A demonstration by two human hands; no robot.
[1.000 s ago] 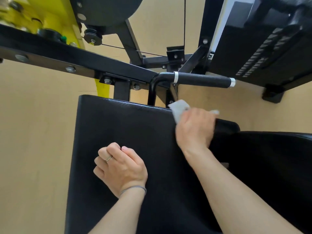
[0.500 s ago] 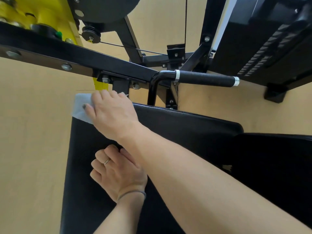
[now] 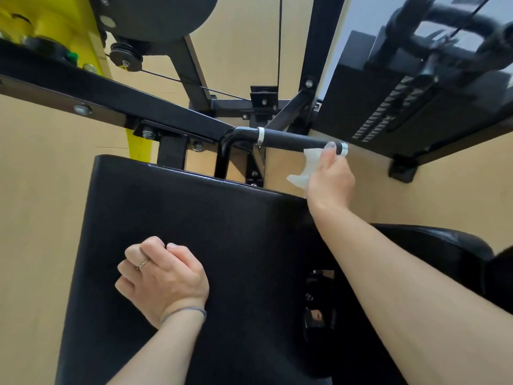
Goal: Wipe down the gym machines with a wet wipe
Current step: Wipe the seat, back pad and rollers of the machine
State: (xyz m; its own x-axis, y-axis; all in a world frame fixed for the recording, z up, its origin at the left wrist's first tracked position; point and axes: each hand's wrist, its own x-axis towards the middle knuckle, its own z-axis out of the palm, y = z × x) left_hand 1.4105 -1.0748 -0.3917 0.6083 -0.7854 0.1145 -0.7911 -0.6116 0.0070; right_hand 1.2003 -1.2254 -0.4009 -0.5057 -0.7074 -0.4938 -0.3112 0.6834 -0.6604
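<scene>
Since half a second ago I've swung my right hand [image 3: 330,179] from the pad's [image 3: 194,232] far-left corner to the handle grip [image 3: 294,140], pinching the wet wipe [image 3: 305,168] against its right end, left hand [image 3: 163,279] fisted on the pad.

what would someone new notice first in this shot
The right hand at centre right, pressing a white wipe against the far end of the black handle. Next, the big black pad filling the lower middle, with the left hand resting on it in a loose fist. A yellow frame part stands out at top left.
</scene>
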